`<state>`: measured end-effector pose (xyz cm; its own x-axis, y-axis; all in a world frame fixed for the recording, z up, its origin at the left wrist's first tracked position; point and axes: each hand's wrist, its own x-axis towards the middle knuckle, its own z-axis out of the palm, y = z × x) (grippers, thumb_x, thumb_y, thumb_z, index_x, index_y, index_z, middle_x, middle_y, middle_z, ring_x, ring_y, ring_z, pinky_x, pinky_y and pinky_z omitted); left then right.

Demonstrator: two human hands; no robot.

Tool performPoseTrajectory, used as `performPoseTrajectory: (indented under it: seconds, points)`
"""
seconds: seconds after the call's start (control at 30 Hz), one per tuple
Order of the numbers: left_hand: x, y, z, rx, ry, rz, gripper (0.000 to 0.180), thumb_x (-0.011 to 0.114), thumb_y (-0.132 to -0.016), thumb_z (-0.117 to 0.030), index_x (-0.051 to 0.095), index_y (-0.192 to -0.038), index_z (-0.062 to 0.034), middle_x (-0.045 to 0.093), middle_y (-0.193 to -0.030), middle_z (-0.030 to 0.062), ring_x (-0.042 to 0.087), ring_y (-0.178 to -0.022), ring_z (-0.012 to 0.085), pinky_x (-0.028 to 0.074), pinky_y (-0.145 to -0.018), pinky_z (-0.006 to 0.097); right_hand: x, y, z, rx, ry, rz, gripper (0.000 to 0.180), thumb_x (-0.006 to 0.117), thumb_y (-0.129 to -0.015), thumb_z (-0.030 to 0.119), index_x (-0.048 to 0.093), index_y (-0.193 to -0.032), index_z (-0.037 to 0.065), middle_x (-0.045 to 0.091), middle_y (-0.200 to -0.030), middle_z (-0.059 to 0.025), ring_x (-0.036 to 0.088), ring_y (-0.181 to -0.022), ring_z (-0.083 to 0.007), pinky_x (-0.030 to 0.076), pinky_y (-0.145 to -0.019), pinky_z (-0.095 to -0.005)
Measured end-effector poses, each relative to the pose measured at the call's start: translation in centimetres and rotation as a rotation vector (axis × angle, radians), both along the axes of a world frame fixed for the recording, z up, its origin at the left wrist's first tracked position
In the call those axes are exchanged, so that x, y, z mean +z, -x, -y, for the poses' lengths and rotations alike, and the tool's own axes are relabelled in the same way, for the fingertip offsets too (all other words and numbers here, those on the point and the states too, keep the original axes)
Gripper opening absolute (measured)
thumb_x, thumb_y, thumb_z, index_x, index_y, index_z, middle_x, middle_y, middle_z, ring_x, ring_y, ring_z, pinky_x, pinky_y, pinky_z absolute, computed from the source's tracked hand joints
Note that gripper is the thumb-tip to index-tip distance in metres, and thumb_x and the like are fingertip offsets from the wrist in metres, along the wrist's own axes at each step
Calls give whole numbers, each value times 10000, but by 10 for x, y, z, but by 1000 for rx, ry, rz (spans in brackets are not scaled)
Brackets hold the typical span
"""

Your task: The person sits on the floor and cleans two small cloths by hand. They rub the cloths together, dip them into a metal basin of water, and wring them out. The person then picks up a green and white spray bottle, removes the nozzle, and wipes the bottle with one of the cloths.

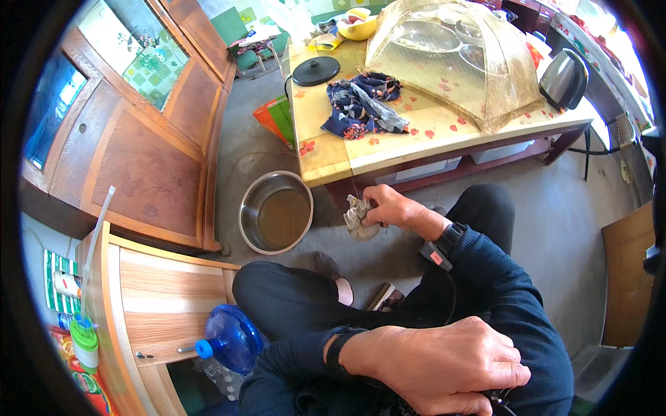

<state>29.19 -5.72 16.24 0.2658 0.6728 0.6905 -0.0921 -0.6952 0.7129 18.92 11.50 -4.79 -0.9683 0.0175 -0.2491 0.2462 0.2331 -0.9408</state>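
Right hand [401, 208] out in front of the sitter: fingers closed around a crumpled, grey-beige, soft-looking fabric cloth [359, 222], gripping its 2 o'clock edge. Cloth sits in mid-air over the floor, bunched, loose folds sagging toward 7 o'clock.

From the cloth: round, shiny stainless-steel basin [250, 213] at 9 o'clock, on the floor, apart from it, brownish liquid in the bottom. Rectangular yellow table [331, 165] with red flowers and a dark red frame at 12 o'clock.

Left hand [437, 364] at 5 o'clock, near the lap, fingers curled down; from here I can't make out if that grip has anything.

Handling, my guess: light, limp, won't break; heavier and slicker if wet, and wetness isn't clear. It gives under the fingers, so hold a thick bunched fold near the middle; a thin corner would let the rest flop.
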Motion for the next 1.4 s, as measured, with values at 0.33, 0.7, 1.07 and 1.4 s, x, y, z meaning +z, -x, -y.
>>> performPoseTrajectory:
  seconds: [0.33,0.7,1.07,1.4]
  points:
    - [-35,19,18,26,138,33,529,821,-939,-225,699,-1386,31,755,-1007,193,737,-876,386,578,-791,469,13,-3,-3,-31,25,-54,244,836,-862,74,693,-1041,-8,710,-875,-59,661,-758,-140,508,-587,-313]
    - [-48,28,31,122,64,-42,159,798,-971,-192,698,-974,-68,598,-889,81,598,-763,299,467,-637,416,8,-4,-11,-114,117,-139,254,840,-846,81,692,-1030,-14,692,-851,-53,637,-712,-135,507,-575,-319]
    - [-32,33,20,212,130,79,201,829,-889,-119,644,-925,-50,547,-856,105,576,-756,313,464,-611,425,14,-8,-12,-116,80,-144,247,846,-846,86,696,-1010,-20,695,-861,-60,624,-717,-125,500,-570,-313]
    - [-28,33,1,241,102,62,108,831,-858,-52,765,-943,-38,649,-866,69,642,-714,259,494,-608,369,1,-2,-15,-138,98,-159,315,902,-774,104,719,-986,-39,707,-850,-95,686,-728,-188,571,-577,-357]
